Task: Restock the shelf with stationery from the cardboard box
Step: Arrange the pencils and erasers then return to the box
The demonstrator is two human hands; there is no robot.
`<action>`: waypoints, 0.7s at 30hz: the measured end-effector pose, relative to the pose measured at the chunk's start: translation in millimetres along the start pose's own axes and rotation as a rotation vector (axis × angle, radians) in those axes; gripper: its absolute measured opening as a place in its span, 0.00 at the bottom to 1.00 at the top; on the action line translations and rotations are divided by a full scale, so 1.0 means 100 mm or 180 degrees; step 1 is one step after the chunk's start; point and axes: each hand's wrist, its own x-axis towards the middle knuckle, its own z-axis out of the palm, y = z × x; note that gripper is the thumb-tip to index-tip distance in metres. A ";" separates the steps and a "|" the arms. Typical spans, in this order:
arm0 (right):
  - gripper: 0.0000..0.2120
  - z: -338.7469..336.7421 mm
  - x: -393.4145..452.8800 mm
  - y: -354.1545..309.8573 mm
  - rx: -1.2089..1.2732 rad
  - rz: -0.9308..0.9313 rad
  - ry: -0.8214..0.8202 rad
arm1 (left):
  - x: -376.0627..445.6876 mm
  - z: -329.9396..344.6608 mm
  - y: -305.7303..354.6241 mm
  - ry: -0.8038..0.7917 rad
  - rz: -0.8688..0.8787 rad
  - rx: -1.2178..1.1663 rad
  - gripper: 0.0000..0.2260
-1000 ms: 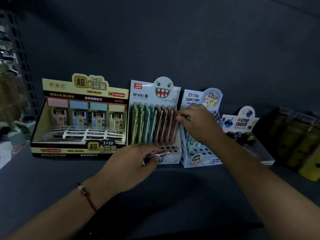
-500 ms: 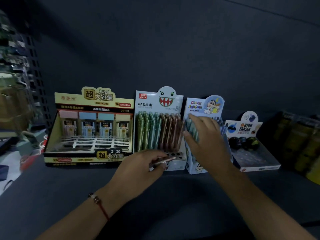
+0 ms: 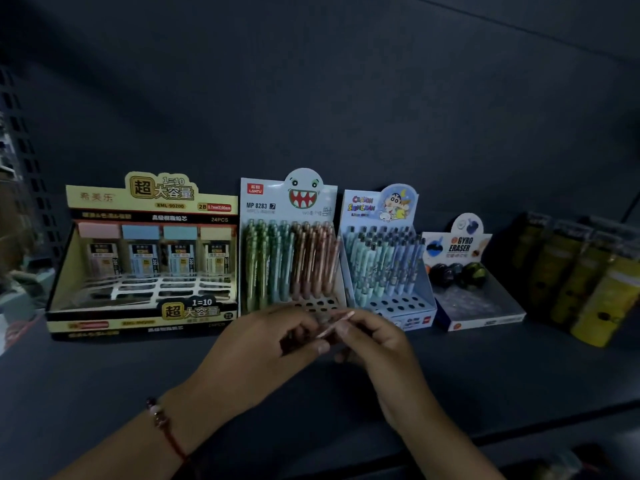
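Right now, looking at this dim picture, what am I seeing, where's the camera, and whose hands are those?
No machine here: a camera worn on a person's head looks down at their own two hands. The left hand and right hand meet over a dark shelf, both holding one pinkish pencil. Behind stand four display boxes: a lead box, a monster pencil box, a cartoon pen box and an eraser box. Yellow packs sit far right.

Bracelet [image 3: 162,422], red cord with beads, was worn on a wrist. Perforated upright [image 3: 20,161] stood at far left, dim clutter beyond it.
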 end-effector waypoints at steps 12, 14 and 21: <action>0.09 -0.30 0.33 -0.30 0.0183 -0.0502 0.1010 | -0.03 0.06 -0.05 -0.0887 0.0263 0.1411 0.23; 0.09 -0.28 0.38 -0.46 -0.0107 -0.0815 0.0915 | -0.02 0.05 -0.04 -0.0902 0.0289 0.1484 0.23; 0.10 -0.12 0.62 -0.70 -0.1313 -0.1458 0.0418 | -0.04 0.07 -0.04 -0.0936 0.0333 0.1604 0.25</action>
